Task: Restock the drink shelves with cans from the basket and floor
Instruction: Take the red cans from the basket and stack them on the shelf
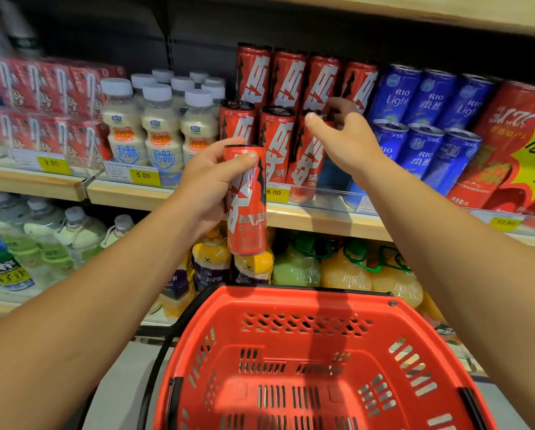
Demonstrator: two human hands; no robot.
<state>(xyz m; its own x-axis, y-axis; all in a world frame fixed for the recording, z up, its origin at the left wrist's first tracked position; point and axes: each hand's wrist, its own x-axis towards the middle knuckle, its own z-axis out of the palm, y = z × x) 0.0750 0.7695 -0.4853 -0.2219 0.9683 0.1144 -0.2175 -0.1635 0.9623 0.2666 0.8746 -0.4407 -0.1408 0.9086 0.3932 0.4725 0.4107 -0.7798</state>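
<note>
My left hand (pixel 208 184) grips a tall red can (pixel 247 209) upright in front of the middle shelf (pixel 322 217). My right hand (pixel 343 141) rests on the top of another red can (pixel 306 162) standing at the shelf front, thumb and fingers around its rim. More red cans (pixel 278 79) stand in two stacked rows behind and to the left of it. The red plastic basket (pixel 291 324) sits below my arms, with no cans visible inside.
Blue Rio cans (pixel 427 119) stand right of the red cans, white yoghurt-drink bottles (pixel 160 128) to the left, red cartons (pixel 43 97) farther left. A big red pack (pixel 514 144) is at far right. Juice bottles (pixel 346 268) fill the lower shelf.
</note>
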